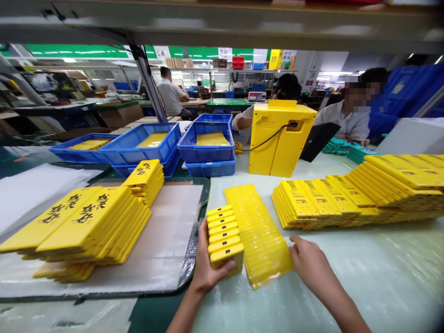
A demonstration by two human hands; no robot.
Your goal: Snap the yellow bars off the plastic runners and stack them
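Left of the left hand's fingers: grey mat (pixel 166 236) on the counter (pixel 374 277), carrying yellow cases printed with black characters (pixel 90 217) in stacks. Ahead of the fingers: blue crates (pixel 138 143) with yellow contents.

Left hand (pixel 208 270): fingers (pixel 227 267) closed, gripping a stack of yellow plastic cases (pixel 224 233), thumb on its left side.

Just right of that stack: long overlapped row of yellow cases (pixel 260 236), flat on the counter, between the hands.

Right hand (pixel 312 268): fingers (pixel 296 244) open and extended, tips at the row's right edge, not gripping.

Right of those fingers: overlapped stacks of yellow cases (pixel 360 199). Further ahead: upright yellow box with black cable (pixel 280 138). Far right: co-worker (pixel 347 122), seated.
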